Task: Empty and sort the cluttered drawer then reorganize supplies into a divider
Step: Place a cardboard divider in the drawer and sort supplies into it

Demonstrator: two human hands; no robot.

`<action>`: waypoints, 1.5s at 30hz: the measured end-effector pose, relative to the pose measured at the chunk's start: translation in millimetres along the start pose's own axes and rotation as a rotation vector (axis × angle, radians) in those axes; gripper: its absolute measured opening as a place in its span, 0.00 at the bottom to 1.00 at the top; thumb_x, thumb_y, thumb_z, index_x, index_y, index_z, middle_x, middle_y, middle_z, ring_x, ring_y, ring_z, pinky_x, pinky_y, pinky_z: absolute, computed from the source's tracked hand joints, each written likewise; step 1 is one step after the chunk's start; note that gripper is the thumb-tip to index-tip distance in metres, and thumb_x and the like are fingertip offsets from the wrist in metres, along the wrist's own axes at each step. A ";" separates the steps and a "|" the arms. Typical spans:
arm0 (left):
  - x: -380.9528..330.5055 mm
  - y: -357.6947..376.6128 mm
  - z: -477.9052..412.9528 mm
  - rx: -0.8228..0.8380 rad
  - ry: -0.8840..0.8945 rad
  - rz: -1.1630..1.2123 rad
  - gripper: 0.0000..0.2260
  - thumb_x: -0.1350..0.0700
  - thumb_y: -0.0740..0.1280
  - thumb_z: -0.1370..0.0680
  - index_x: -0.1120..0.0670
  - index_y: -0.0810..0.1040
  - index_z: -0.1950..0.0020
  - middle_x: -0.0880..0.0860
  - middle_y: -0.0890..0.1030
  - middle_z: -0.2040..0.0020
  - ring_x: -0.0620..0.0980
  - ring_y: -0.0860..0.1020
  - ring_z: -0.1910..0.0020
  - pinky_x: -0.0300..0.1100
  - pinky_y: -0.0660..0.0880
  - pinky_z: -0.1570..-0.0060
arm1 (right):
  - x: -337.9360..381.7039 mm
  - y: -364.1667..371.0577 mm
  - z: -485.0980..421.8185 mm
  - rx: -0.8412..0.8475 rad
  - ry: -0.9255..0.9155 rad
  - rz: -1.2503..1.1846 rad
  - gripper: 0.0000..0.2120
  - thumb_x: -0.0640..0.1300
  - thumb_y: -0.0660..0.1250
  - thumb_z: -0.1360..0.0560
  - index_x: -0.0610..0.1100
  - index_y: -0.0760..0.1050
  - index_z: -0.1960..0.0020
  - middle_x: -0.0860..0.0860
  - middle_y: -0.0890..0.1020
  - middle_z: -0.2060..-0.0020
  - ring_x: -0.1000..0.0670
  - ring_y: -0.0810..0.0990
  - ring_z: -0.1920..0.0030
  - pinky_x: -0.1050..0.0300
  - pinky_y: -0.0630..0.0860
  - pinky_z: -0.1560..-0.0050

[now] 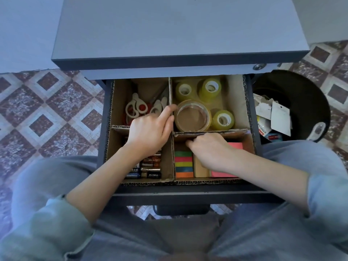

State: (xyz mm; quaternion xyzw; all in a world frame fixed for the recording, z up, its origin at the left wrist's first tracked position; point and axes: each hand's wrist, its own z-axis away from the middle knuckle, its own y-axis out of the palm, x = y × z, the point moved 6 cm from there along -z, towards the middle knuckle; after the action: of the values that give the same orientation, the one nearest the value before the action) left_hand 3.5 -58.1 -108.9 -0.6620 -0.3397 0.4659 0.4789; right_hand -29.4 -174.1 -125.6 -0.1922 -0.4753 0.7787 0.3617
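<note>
two hands reach into the open drawer (pixel 188 193). the left hand (pixel 150 129) pinches the centre wall of the cardboard divider (pixel 168 166) and hides part of the batteries (pixel 151 167). the right hand (pixel 209 149) curls its fingers over the cross wall, covering some sticky notes (pixel 183 164). scissors (pixel 134 108) and tape rolls (pixel 194 115) lie in the far compartments. right of the drawer a black bin (pixel 308 102) holding paper scraps stands on patterned floor tiles (pixel 47 110). the grey cabinet top (pixel 178 31) lies furthest.
</note>
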 end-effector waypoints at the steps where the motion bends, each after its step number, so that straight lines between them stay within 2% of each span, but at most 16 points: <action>1: -0.6 -0.1 0.1 0.000 0.000 -0.002 0.18 0.51 0.51 0.21 0.55 0.75 0.39 0.50 0.71 0.77 0.49 0.67 0.81 0.30 0.54 0.79 | 0.1 0.4 -0.7 0.010 0.001 -0.014 0.15 0.31 0.57 0.26 0.40 0.71 0.41 0.44 0.81 0.52 0.42 0.79 0.52 0.55 0.68 0.64; 5: -2.1 0.1 -0.8 -0.007 -0.007 -0.022 0.18 0.52 0.51 0.21 0.55 0.76 0.41 0.49 0.70 0.78 0.48 0.65 0.82 0.28 0.51 0.78 | 4.1 -0.6 -4.8 0.027 0.065 -0.138 0.12 0.32 0.61 0.28 0.41 0.75 0.47 0.44 0.80 0.53 0.42 0.78 0.53 0.55 0.67 0.63; 13: -2.3 -1.0 -0.3 -0.036 -0.011 -0.035 0.18 0.51 0.51 0.21 0.55 0.76 0.40 0.46 0.65 0.76 0.46 0.61 0.80 0.29 0.48 0.76 | 11.5 0.8 -9.0 -0.042 0.135 -0.400 0.12 0.34 0.64 0.28 0.40 0.76 0.45 0.43 0.80 0.53 0.40 0.78 0.51 0.55 0.67 0.61; 22: -3.1 -2.0 -0.3 -0.024 -0.015 -0.019 0.18 0.52 0.51 0.21 0.55 0.76 0.41 0.46 0.64 0.76 0.46 0.60 0.80 0.29 0.47 0.74 | 10.6 2.9 -7.1 -0.061 0.113 -0.476 0.11 0.31 0.62 0.30 0.40 0.77 0.50 0.44 0.80 0.57 0.42 0.77 0.55 0.56 0.66 0.64; 30: -1.7 0.4 -0.3 0.002 -0.033 -0.024 0.19 0.51 0.50 0.21 0.55 0.76 0.40 0.47 0.66 0.76 0.47 0.61 0.80 0.29 0.48 0.74 | 9.3 3.8 -7.0 -0.049 0.133 -0.537 0.11 0.32 0.62 0.29 0.40 0.77 0.49 0.45 0.80 0.56 0.45 0.74 0.58 0.55 0.69 0.61; 34: -1.7 1.8 0.0 0.005 -0.036 -0.019 0.19 0.51 0.50 0.21 0.55 0.75 0.39 0.48 0.67 0.76 0.47 0.62 0.80 0.30 0.48 0.74 | 8.3 4.4 -7.1 -0.056 0.136 -0.530 0.11 0.32 0.62 0.29 0.40 0.78 0.48 0.45 0.80 0.56 0.43 0.77 0.55 0.54 0.72 0.61; 41: -1.1 0.2 0.7 0.004 -0.045 -0.003 0.20 0.50 0.49 0.21 0.55 0.75 0.38 0.47 0.66 0.76 0.47 0.63 0.80 0.30 0.49 0.75 | 9.3 5.1 -5.9 -0.070 0.135 -0.510 0.10 0.32 0.62 0.29 0.40 0.77 0.50 0.44 0.80 0.55 0.43 0.77 0.55 0.56 0.68 0.63; 45: 1.2 -1.0 0.4 0.000 -0.048 -0.010 0.25 0.47 0.44 0.22 0.53 0.71 0.34 0.47 0.69 0.74 0.48 0.67 0.77 0.34 0.53 0.77 | 9.3 5.5 -5.4 -0.061 0.137 -0.496 0.10 0.32 0.62 0.29 0.39 0.77 0.50 0.44 0.80 0.55 0.42 0.77 0.54 0.55 0.67 0.62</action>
State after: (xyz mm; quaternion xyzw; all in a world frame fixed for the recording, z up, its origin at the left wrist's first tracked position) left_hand 3.5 -56.6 -108.4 -0.6488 -0.3543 0.4794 0.4729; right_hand -34.2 -165.6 -132.6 -0.1327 -0.5057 0.6365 0.5670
